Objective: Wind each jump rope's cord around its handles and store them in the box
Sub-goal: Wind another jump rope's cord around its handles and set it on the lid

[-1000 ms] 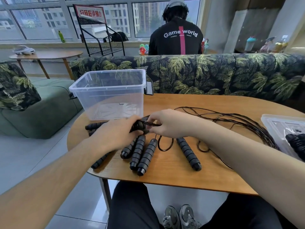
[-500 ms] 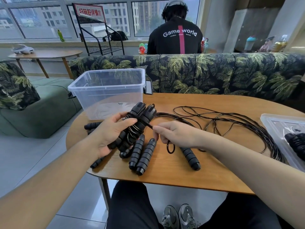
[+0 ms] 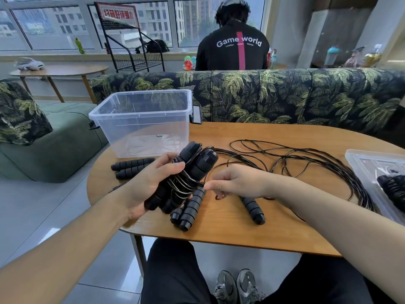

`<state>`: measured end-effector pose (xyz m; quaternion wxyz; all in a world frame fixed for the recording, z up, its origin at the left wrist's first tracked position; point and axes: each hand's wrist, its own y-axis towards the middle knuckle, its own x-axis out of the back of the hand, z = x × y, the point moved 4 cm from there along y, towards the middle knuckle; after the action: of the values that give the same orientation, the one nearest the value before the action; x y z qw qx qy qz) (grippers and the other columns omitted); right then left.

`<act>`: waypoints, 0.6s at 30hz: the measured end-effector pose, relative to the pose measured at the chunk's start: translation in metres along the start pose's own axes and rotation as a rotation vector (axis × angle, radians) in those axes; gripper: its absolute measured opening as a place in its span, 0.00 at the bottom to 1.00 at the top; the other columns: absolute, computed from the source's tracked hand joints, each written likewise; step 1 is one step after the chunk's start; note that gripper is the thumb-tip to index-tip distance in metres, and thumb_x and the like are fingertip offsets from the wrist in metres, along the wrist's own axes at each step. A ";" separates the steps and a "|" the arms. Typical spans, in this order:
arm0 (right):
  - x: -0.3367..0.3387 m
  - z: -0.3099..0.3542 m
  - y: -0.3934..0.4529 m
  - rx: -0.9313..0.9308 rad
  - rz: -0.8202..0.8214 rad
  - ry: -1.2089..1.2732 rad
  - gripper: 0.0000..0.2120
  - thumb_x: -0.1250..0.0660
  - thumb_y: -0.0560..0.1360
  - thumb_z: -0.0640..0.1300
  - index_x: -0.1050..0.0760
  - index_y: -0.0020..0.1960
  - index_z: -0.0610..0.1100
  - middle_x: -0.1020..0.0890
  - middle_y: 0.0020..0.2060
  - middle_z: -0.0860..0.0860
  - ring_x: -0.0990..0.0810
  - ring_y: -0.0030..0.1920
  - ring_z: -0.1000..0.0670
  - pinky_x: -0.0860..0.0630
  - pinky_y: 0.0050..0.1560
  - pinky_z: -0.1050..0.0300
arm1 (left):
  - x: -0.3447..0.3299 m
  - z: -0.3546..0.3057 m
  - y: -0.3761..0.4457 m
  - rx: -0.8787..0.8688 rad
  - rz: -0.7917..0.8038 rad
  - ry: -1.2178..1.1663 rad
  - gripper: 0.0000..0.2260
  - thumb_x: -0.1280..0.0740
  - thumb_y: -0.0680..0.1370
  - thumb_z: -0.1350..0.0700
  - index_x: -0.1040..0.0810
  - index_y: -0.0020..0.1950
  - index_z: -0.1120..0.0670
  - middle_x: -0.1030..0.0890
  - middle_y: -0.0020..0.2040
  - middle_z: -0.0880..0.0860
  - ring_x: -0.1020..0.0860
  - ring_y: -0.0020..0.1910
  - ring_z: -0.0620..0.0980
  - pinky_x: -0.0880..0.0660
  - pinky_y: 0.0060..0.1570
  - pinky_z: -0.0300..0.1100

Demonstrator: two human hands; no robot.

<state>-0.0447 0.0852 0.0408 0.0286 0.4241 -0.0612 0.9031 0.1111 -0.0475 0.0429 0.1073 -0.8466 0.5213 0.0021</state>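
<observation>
My left hand (image 3: 151, 185) grips a pair of black jump rope handles (image 3: 198, 165), held side by side and tilted, with several turns of black cord (image 3: 183, 186) wound round their middle. My right hand (image 3: 235, 182) pinches that cord just right of the bundle, near the wound turns. Loose handles lie on the wooden table (image 3: 230, 233): two (image 3: 190, 207) below the bundle, one (image 3: 252, 208) under my right wrist, two (image 3: 131, 164) beside the box. A tangle of loose black cords (image 3: 306, 159) spreads to the right. The clear plastic box (image 3: 142, 119) stands open and looks empty at the table's back left.
A clear lid (image 3: 377, 172) with a black item on it lies at the table's right edge. A leaf-patterned sofa (image 3: 285, 95) runs behind the table, with a person seated beyond it, back turned. A green couch (image 3: 54, 139) is on the left. My legs are under the table.
My left hand has lifted the paired handles off the table and tilted them up. My right hand has moved the cord down and round, from the handles' tops to their middle.
</observation>
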 end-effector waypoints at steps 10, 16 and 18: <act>0.017 -0.004 -0.001 0.082 0.051 -0.106 0.07 0.36 0.77 0.62 0.20 0.50 0.63 0.23 0.59 0.55 0.23 0.60 0.53 0.28 0.66 0.48 | -0.001 -0.021 -0.002 0.022 0.231 0.371 0.20 0.34 0.74 0.53 0.28 0.66 0.50 0.14 0.52 0.56 0.15 0.49 0.58 0.17 0.45 0.47; 0.033 0.008 0.001 0.042 -0.041 -0.647 0.21 0.42 0.75 0.64 0.18 0.50 0.51 0.26 0.53 0.60 0.27 0.45 0.53 0.31 0.51 0.53 | -0.010 -0.027 0.001 0.008 0.279 0.738 0.11 0.35 0.82 0.54 0.30 0.63 0.44 0.16 0.54 0.50 0.16 0.51 0.52 0.20 0.52 0.42; 0.032 0.011 0.003 0.095 -0.094 -0.795 0.28 0.51 0.71 0.71 0.22 0.42 0.52 0.23 0.44 0.58 0.27 0.42 0.53 0.34 0.55 0.51 | -0.016 -0.031 0.001 0.012 0.316 0.859 0.14 0.33 0.81 0.55 0.32 0.63 0.44 0.17 0.53 0.48 0.16 0.47 0.47 0.21 0.47 0.35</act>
<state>-0.0570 0.0803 0.0726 0.0245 0.7437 -0.0061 0.6681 0.0995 -0.0397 0.0750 -0.1156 -0.6800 0.6414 -0.3359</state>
